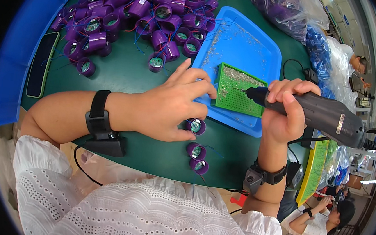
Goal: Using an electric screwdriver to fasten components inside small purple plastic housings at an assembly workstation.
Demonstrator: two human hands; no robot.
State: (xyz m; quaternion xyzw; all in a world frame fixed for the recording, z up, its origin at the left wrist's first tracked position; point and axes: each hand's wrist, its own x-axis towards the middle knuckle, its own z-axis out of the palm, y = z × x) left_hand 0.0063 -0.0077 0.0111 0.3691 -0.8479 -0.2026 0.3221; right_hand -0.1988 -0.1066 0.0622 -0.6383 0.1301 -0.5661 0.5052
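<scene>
Screwdriver (333,117) in our right hand (283,120), fingers wrapped round, tip (250,92) over green tray (239,105), left hand (166,108) (fingers spread) beside purple cup (197,126)

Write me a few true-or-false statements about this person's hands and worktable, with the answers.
1. The bare right hand holds a dark grey, cylindrical power screwdriver. True.
2. The green, rectangular, perforated plastic tray stands outside the blue plastic tray. False: the green tray sits inside the blue tray.
3. The bare left hand grips the flat, black phone. False: the phone lies on the dark green table; the left hand is at a short purple cylinder.
4. The screwdriver's tip points over the green tray. True.
5. Two more purple cylinders stand near the table edge closest to the person. True.
</scene>
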